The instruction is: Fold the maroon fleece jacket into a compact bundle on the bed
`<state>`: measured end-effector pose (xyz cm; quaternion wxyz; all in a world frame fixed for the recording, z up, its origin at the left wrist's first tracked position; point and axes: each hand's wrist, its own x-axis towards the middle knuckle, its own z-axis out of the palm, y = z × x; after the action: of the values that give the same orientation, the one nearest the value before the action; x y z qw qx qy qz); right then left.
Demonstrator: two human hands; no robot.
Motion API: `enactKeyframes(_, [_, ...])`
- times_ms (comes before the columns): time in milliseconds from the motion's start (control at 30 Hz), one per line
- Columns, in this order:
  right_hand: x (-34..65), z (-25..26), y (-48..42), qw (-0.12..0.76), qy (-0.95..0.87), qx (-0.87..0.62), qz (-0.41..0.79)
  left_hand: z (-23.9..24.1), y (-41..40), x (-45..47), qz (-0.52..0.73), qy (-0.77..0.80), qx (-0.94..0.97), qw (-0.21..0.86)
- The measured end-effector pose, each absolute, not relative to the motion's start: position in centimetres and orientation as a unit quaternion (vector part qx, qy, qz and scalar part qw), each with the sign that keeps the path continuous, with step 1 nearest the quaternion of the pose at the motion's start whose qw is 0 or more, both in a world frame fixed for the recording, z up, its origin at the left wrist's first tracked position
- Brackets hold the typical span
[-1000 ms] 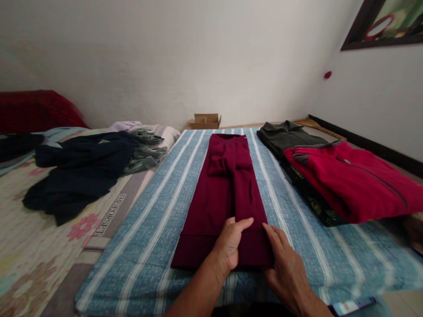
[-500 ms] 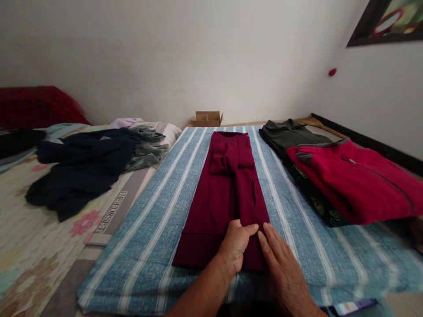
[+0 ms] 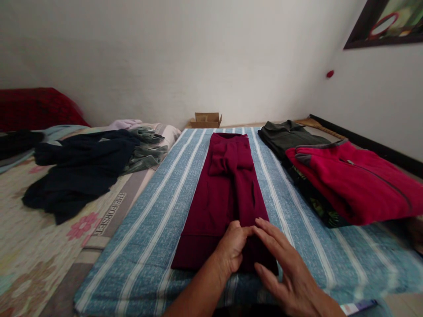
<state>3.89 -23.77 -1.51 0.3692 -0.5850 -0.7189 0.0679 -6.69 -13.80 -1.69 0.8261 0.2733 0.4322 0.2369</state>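
Likely soft, light: folded maroon cloth garment (image 3: 220, 202); we'd grip its hem (image 3: 194, 251).
Left hand (image 3: 230, 250): hold unclear; right hand (image 3: 287, 259): fingers apart.

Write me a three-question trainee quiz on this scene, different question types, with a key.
1. True or false: the folded maroon fabric garment lies on a blue cloth with white stripes.

2. Fill in (near/far): the person's left hand and right hand are at that garment's ____ end.

3. On top of the dark leaf-patterned fabric at right lies:
A) an open brown cardboard box
B) a pinkish-red zipped jacket
C) a crumpled navy garment

Key: 1 true; 2 near; 3 B.
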Motion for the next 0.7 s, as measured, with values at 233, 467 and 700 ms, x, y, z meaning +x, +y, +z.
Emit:
enactKeyframes(233, [4.7, -2.4, -16.4, 0.365, -0.714, -0.568, 0.186, -1.7, -14.3, -6.4, 0.263, 0.381, 0.332, 0.822])
enactKeyframes(467, [5.2, -4.2, -15.5, 0.327, -0.714, -0.582, 0.212, -0.9, -15.4, -7.1, 0.294, 0.397, 0.331, 0.804])
enactKeyframes(700, [4.3, -5.1, -15.6, 0.279, -0.745, -0.602, 0.072, -1.5, -17.3, -9.4, 0.234, 0.529, 0.457, 0.676])
